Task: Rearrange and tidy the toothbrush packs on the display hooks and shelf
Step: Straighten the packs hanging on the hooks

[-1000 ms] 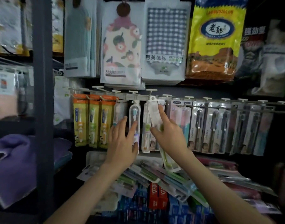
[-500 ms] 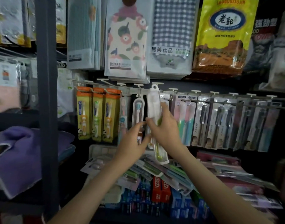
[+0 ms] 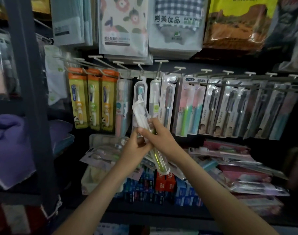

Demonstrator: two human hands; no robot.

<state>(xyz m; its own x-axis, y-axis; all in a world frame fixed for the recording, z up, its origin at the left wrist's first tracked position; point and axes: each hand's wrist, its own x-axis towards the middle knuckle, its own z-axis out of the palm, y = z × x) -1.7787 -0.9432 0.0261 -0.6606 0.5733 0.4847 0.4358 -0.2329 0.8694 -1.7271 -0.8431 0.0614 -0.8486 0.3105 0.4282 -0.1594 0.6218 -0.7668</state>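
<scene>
In the centre of the frame both hands close on one clear toothbrush pack (image 3: 159,161). It is off the hooks and tilted, its white top leaning to the upper left and its green-handled end pointing to the lower right. The right hand (image 3: 157,135) wraps its fingers over the middle of the pack from the right. The left hand (image 3: 135,147) curls round it from the lower left, apparently pinching the same stretch, though the overlap hides its fingertips. Just behind the pack's top, a clear case (image 3: 140,92) hangs from the display hooks (image 3: 139,64), with orange packs (image 3: 94,99) further left. Below the hands, loose packs lie piled on the shelf above toothpaste boxes (image 3: 163,182).
</scene>
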